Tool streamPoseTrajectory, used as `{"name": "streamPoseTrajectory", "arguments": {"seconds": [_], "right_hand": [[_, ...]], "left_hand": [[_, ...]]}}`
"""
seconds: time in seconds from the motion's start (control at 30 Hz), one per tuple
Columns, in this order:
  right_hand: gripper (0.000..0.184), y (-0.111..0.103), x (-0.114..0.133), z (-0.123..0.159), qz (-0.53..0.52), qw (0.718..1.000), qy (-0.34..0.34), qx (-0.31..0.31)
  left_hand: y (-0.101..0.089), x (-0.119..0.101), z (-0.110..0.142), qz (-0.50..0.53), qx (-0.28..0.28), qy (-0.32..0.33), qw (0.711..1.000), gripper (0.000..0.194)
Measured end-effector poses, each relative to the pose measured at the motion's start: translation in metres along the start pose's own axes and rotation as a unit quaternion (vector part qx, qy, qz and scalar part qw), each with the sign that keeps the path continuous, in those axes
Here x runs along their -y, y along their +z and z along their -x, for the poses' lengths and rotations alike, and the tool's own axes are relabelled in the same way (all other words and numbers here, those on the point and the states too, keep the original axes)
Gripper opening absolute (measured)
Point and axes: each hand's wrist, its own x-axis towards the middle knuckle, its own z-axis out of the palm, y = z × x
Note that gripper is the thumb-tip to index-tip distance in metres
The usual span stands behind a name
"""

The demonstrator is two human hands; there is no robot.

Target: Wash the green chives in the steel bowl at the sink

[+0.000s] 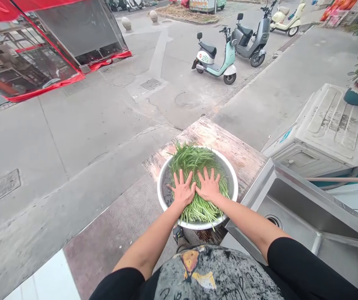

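Note:
A wide metal basin [234, 183] holds a heap of long green leafy stalks [197, 157] lying in water. Both of my hands press flat on top of the greens, side by side near the middle of the basin. My left hand [183, 189] has its fingers spread, pointing away from me. My right hand [209, 186] lies just beside it, fingers apart too, and the two thumbs almost meet. Neither hand grips anything. Some cut stalk ends lean over the basin's near rim.
The basin stands on a worn wooden board [229, 143]. At my right is a stainless steel sink [298, 216], with an outdoor air-conditioner unit [319, 129] beyond it. Scooters [218, 58] are parked ahead on the pavement. A red-edged tent [56, 41] stands at the left.

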Motion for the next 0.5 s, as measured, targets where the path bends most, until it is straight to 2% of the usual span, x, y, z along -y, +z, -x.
{"name": "streamPoseTrajectory", "arguments": {"seconds": [0.13,0.27,0.4,0.5], "right_hand": [[0.079,0.005,0.004,-0.003,0.014,1.000,0.008,0.003],[0.078,0.012,0.009,-0.007,0.027,0.999,0.011,0.012],[0.080,0.011,0.011,-0.009,0.029,0.999,0.009,0.023],[0.086,-0.005,0.009,-0.007,0.007,0.998,0.011,0.064]], "left_hand": [[0.017,0.017,-0.009,0.061,0.021,-0.021,0.998,0.061],[0.024,0.026,-0.014,0.068,0.053,-0.056,0.995,0.063],[0.018,0.025,-0.019,0.047,0.084,-0.059,0.994,0.064],[0.001,0.021,-0.020,0.029,0.113,-0.064,0.991,0.065]]}}
